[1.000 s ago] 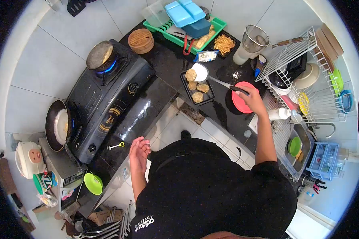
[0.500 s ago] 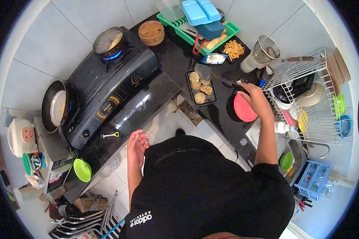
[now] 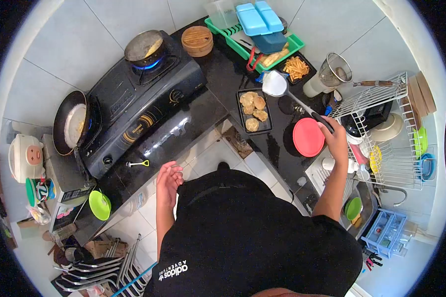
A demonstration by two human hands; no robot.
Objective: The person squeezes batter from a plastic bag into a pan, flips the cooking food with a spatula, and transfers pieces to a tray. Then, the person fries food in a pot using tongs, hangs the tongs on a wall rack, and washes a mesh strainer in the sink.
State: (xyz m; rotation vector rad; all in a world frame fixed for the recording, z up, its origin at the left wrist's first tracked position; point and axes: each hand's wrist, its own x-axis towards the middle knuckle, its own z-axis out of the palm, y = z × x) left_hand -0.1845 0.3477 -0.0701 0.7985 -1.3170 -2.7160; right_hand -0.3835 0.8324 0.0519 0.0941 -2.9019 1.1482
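Note:
My right hand (image 3: 336, 140) is wrapped round the dark handle of a ladle (image 3: 302, 105), whose pale, shiny bowl hangs between two black trays. One black tray (image 3: 255, 129) holds several browned round food pieces (image 3: 258, 103). Below the ladle's handle lies a pink-red round lid or plate (image 3: 308, 137). My left hand (image 3: 168, 180) is held in front of my body by the counter edge, palm up, fingers loosely curled but apart, with nothing in it.
At the left, a two-burner stove (image 3: 139, 106) carries a small pan (image 3: 144, 48) over a blue flame and a frying pan (image 3: 70, 123). A green tray (image 3: 295, 44), strainer (image 3: 335, 72), wire dish rack (image 3: 391, 158), sink (image 3: 365, 198) and green bowl (image 3: 100, 205) surround the counter.
My right hand has drawn the ladle back from over the food tray, and its bowl now shows to the right of the tray. The view has shifted. My left hand stays much the same.

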